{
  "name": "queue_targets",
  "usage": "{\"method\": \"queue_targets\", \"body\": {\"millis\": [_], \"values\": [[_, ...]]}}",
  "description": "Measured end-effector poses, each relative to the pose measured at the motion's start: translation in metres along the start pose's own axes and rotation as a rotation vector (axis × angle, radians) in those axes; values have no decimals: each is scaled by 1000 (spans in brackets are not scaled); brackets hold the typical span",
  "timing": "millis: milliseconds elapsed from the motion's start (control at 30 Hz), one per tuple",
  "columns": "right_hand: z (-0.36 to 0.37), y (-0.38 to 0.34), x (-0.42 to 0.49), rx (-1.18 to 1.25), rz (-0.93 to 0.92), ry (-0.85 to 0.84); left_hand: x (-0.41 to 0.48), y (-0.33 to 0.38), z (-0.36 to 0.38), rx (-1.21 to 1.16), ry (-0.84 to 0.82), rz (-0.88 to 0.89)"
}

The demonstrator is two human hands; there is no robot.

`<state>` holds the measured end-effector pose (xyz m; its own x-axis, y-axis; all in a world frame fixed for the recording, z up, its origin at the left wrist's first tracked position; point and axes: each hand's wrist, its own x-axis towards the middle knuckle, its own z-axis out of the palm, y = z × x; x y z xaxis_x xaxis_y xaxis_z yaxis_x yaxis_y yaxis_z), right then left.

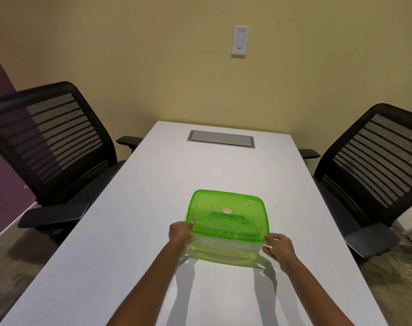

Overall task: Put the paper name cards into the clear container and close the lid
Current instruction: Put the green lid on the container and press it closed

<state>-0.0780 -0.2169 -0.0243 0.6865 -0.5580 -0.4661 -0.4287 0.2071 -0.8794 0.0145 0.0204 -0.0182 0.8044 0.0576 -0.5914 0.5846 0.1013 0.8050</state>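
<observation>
A clear container [224, 249] stands on the white table [134, 231] in front of me, covered by a translucent green lid [228, 208]. Paper name cards [227, 221] with handwritten letters show faintly through the lid. My left hand [180, 234] grips the lid's near left corner, thumb on top. At the near right corner, my right hand [279, 247] pinches the lid edge and container wall. Whether the lid is pressed fully down all around I cannot tell.
Two black mesh office chairs flank the table, one on the left [54, 147] and one on the right [374, 165]. A grey cable hatch [221, 138] is set into the far end of the tabletop. A wall switch [240, 41] hangs beyond.
</observation>
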Motion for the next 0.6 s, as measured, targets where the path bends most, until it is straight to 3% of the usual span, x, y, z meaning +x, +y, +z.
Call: {"method": "queue_targets", "body": {"millis": [600], "values": [[1,-1,5,8,118,9,-2,-6,1,56,97,19]]}}
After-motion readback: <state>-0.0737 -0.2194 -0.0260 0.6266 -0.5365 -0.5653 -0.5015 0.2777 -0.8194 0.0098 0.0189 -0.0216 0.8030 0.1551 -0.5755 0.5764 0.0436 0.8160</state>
